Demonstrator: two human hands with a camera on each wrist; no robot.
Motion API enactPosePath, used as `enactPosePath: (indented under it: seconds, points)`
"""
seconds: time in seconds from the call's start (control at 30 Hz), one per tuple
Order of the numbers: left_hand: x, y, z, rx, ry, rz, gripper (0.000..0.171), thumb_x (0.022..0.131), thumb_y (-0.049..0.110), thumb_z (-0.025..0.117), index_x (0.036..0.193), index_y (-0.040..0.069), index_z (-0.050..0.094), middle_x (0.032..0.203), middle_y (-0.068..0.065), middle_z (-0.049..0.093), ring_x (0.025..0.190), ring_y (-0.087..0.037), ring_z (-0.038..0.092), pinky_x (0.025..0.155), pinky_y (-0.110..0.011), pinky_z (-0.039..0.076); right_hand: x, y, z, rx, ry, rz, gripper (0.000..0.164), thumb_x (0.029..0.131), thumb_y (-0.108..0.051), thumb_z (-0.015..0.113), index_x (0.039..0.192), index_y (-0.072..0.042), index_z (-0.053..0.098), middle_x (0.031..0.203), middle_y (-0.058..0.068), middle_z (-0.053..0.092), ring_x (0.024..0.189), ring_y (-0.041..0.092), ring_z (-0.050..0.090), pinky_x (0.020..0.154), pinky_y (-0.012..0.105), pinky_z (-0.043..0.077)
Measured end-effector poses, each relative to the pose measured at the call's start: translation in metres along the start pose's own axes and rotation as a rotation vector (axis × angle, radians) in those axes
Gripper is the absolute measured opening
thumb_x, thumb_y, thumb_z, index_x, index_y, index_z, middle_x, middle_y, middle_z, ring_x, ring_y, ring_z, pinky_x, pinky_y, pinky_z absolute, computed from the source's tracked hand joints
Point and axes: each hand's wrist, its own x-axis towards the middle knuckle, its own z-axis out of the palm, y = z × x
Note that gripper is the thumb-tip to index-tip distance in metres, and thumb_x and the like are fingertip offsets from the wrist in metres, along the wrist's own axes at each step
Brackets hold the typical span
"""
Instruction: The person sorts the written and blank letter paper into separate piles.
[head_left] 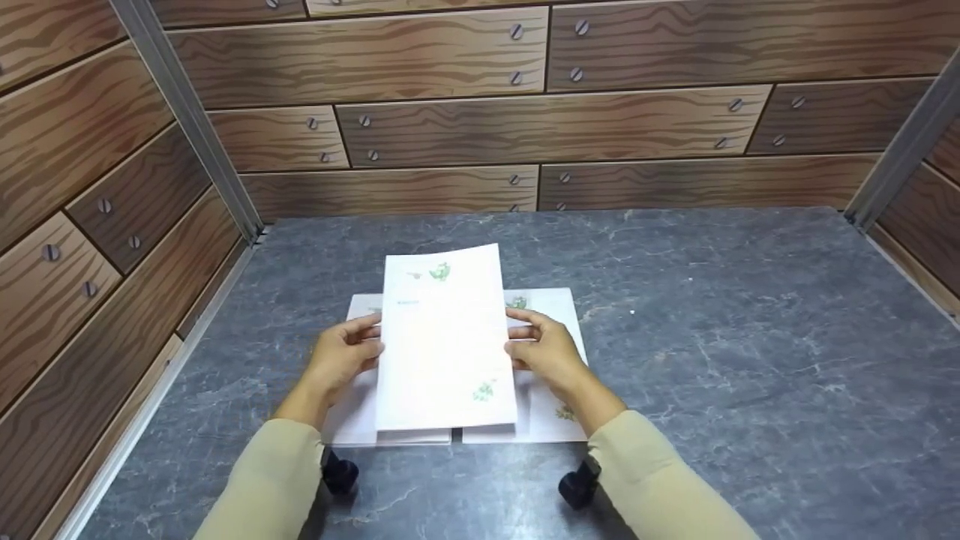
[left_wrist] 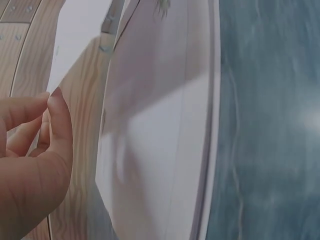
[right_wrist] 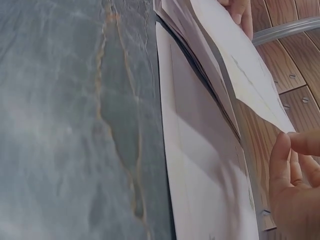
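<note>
1. Light sleeves (head_left: 262, 480): lower left and lower right of the frame.
2. Left hand (head_left: 341, 360): left of centre; thumb and fingers pinch the left edge of the printed sheet (head_left: 446, 345).
3. Right hand (head_left: 551, 352): right of centre; pinches the opposite edge.
4. Printed sheet: centre of the frame, raised above the layered paper stack (head_left: 352, 420) and the adjacent paper (head_left: 525, 424).
5. Plank-patterned wall (head_left: 450, 127): top of the frame.

The raised sheet (head_left: 444, 345) partly blocks lower papers (head_left: 536, 420); tabletop (head_left: 735, 322) rightward leaves room.
</note>
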Motion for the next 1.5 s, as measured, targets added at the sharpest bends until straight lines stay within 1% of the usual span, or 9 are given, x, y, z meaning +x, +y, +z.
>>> enactPosePath:
  seconds: [0.17,0.37,0.47,0.7,0.8,1.03,1.3,1.5]
  points:
    - [0.001,0.000,0.011,-0.012,-0.012,0.011,0.049,0.083,-0.012,0.059,0.131,-0.005,0.053,0.107,-0.015,0.057,0.084,-0.016,0.057,0.067,-0.023,0.053,-0.002,0.002,-0.011,0.017,0.009,0.003,0.052,0.083,0.009,0.063,0.133,-0.007,0.055,0.105,0.016,0.060,0.080,0.022,0.061,0.065,0.030,0.056]
    - [0.002,-0.001,0.023,-0.017,-0.024,0.010,0.047,0.084,-0.013,0.059,0.129,-0.004,0.056,0.104,-0.014,0.056,0.082,-0.016,0.056,0.066,-0.024,0.053,-0.004,0.004,-0.023,-0.019,0.006,0.005,0.053,0.084,0.008,0.062,0.134,-0.007,0.054,0.105,0.015,0.061,0.079,0.021,0.062,0.065,0.030,0.056]
    - [0.001,-0.002,0.028,-0.012,-0.033,0.007,0.047,0.084,-0.012,0.060,0.130,-0.003,0.056,0.105,-0.014,0.056,0.083,-0.017,0.057,0.068,-0.025,0.053,-0.005,0.006,-0.028,-0.026,0.006,0.002,0.053,0.084,0.008,0.062,0.134,-0.006,0.054,0.105,0.016,0.062,0.078,0.020,0.063,0.064,0.030,0.056]
    - [0.004,-0.003,0.043,-0.012,-0.033,-0.014,0.046,0.083,-0.012,0.060,0.128,-0.002,0.057,0.105,-0.014,0.056,0.084,-0.017,0.057,0.069,-0.025,0.054,-0.007,0.009,-0.042,-0.039,-0.004,0.013,0.051,0.086,0.007,0.061,0.135,-0.006,0.052,0.110,0.017,0.058,0.078,0.020,0.061,0.066,0.030,0.055]
    - [0.003,-0.003,0.049,-0.007,-0.044,-0.012,0.046,0.084,-0.012,0.059,0.129,-0.002,0.056,0.105,-0.014,0.057,0.084,-0.017,0.057,0.069,-0.025,0.054,-0.007,0.011,-0.046,-0.049,0.004,0.016,0.052,0.086,0.007,0.061,0.136,-0.005,0.052,0.109,0.018,0.059,0.076,0.019,0.061,0.066,0.031,0.055]
    - [0.002,-0.003,0.058,-0.014,-0.055,-0.010,0.045,0.085,-0.012,0.058,0.129,-0.004,0.056,0.104,-0.014,0.058,0.082,-0.016,0.057,0.066,-0.025,0.053,-0.008,0.015,-0.054,-0.052,0.020,0.018,0.053,0.085,0.007,0.061,0.136,-0.003,0.051,0.106,0.017,0.061,0.074,0.017,0.061,0.063,0.027,0.055]
    - [0.000,-0.003,0.070,0.028,-0.092,-0.019,0.046,0.086,-0.010,0.058,0.131,-0.003,0.054,0.105,-0.014,0.057,0.084,-0.018,0.058,0.070,-0.026,0.054,-0.010,0.020,-0.067,-0.075,0.030,0.026,0.053,0.085,0.007,0.061,0.136,-0.002,0.051,0.104,0.016,0.061,0.070,0.015,0.059,0.062,0.026,0.054]
    - [0.000,-0.004,0.080,0.033,-0.108,-0.006,0.046,0.086,-0.013,0.057,0.131,-0.006,0.053,0.102,-0.014,0.058,0.081,-0.017,0.058,0.067,-0.026,0.054,-0.011,0.022,-0.075,-0.075,0.031,0.038,0.053,0.085,0.007,0.062,0.136,-0.001,0.050,0.105,0.015,0.061,0.071,0.014,0.059,0.060,0.024,0.053]
